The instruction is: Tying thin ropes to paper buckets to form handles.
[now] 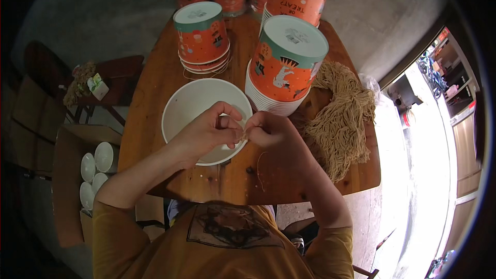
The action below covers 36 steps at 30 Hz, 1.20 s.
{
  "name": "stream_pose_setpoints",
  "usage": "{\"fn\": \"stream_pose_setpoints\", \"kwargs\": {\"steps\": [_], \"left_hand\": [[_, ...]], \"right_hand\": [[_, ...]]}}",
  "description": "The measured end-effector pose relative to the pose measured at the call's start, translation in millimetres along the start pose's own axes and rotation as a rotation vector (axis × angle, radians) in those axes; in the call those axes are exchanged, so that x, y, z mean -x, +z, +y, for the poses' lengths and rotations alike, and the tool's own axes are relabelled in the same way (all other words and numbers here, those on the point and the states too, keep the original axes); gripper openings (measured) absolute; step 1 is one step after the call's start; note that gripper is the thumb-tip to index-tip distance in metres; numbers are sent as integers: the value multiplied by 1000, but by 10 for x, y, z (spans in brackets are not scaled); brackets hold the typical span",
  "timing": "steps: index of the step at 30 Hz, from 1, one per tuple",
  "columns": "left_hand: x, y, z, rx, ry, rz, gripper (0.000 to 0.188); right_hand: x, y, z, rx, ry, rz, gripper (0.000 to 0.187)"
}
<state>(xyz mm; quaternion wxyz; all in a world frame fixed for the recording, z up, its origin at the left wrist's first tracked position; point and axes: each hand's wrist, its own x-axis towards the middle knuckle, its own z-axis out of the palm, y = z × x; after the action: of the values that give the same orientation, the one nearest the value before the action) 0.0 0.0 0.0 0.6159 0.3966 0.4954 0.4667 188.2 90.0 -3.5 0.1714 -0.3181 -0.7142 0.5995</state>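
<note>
the wooden worktop point(147, 124) spreads before me, a heap of tan cord point(341, 124) on its right, an upturned stack of orange tubs point(287, 67) beside that. the open white tub point(178, 108) sits under my left hand point(219, 126), my right hand point(266, 129) by its rim; a thin strand point(259, 168) lies nearer me, and both hands pinch a small pale piece point(244, 136), mostly hidden.
</note>
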Motion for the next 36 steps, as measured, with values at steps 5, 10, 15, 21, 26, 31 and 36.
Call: {"fn": "stream_pose_setpoints", "kwargs": {"steps": [5, 10, 15, 21, 26, 31, 36], "left_hand": [[13, -34, 2, 8, -7, 19, 29], [15, -35, -5, 7, -13, 27, 29], [10, -26, 6, 5, -9, 24, 28], [24, -12, 28, -3, -8, -3, 28], [38, 36, -12, -197, 111, -15, 32], [34, 54, -4, -296, 133, -16, 30], [99, 83, 14, -563, 254, 85, 25]], "right_hand": [[29, 10, -33, -122, 39, -24, 17], [152, 81, -53, 18, -155, 35, 13], [147, 174, 19, 343, -380, 197, 12], [131, 206, 76, -174, -26, 123, 16], [120, 222, 144, -200, -148, 126, 20], [115, 210, 175, -157, -194, 135, 19], [163, 229, 228, -166, -136, 232, 16]]}}
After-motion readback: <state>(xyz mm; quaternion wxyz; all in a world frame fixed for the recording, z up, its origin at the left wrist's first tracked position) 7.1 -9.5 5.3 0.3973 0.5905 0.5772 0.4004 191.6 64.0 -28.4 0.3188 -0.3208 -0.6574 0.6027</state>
